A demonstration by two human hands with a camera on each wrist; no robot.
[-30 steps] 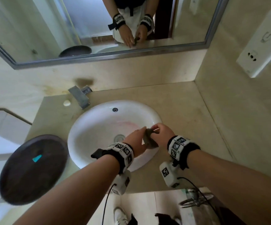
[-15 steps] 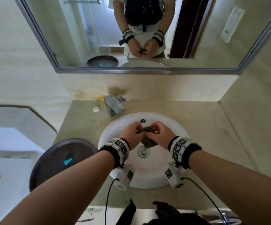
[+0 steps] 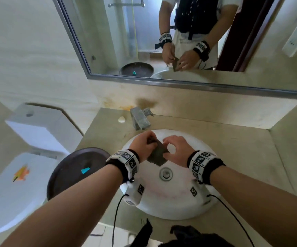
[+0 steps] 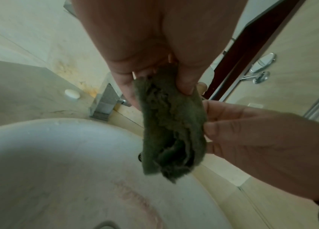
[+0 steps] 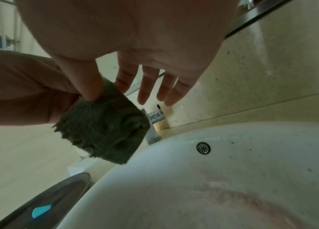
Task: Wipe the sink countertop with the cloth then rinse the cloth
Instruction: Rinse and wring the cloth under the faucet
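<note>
Cloth [image 4: 172,124] folds show at left wrist; head view hides them.

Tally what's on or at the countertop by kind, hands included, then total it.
Hands: 2, left hand and right hand, both pinching the cloth
Cloth: 1
Sink: 1
Tap: 1
Soap: 1
Dark tray: 1
Total: 7
</note>
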